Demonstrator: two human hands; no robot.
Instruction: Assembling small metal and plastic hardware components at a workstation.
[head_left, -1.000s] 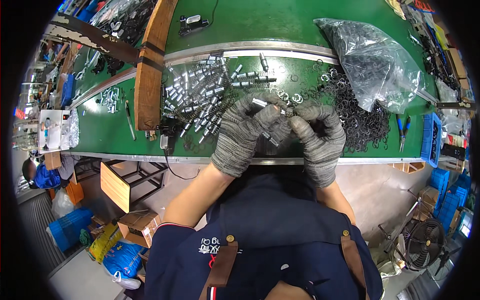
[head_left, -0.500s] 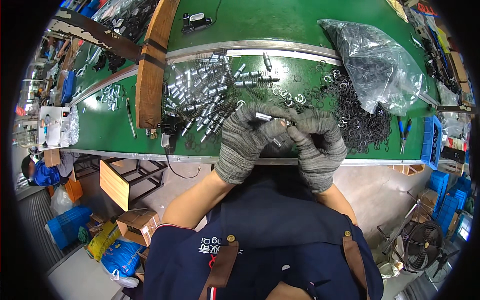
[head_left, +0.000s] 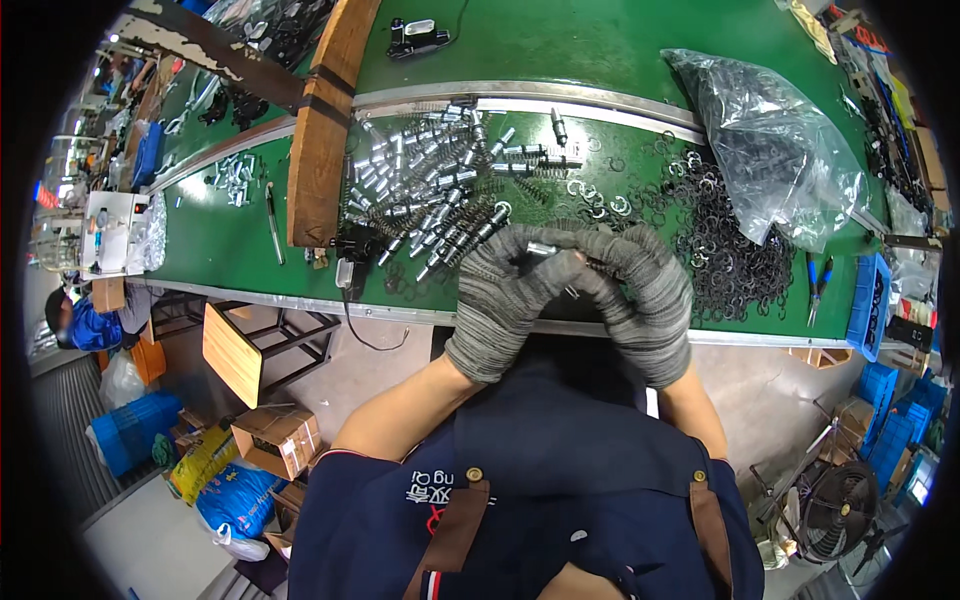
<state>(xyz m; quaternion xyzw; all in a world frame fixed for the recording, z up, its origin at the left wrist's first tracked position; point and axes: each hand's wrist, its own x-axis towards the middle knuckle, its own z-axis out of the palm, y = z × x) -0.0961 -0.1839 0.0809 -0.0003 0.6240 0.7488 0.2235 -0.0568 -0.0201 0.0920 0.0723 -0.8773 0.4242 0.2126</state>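
Both my hands wear grey knitted gloves and meet at the bench's near edge. My left hand (head_left: 497,300) is closed round a shiny metal pin (head_left: 541,248), whose end shows between thumb and forefinger. My right hand (head_left: 645,305) pinches close against the left fingertips, over the pin's other end; what its fingers hold is mostly hidden. Just beyond the left hand lies a pile of metal pins (head_left: 440,190), several with dark coil springs on them. Beyond the right hand spreads a heap of small dark open rings (head_left: 735,265).
A clear plastic bag (head_left: 765,140) lies against the ring heap. Blue-handled pliers (head_left: 818,290) and a blue bin (head_left: 868,305) are at the right. A wooden board (head_left: 320,150) borders the pins at left, with a pen (head_left: 274,225) beyond. Another person (head_left: 95,320) is at far left.
My right fingers have curled in closer over the work, and less of the pin shows now. The whole view has shifted slightly, so the bench items appear further right.
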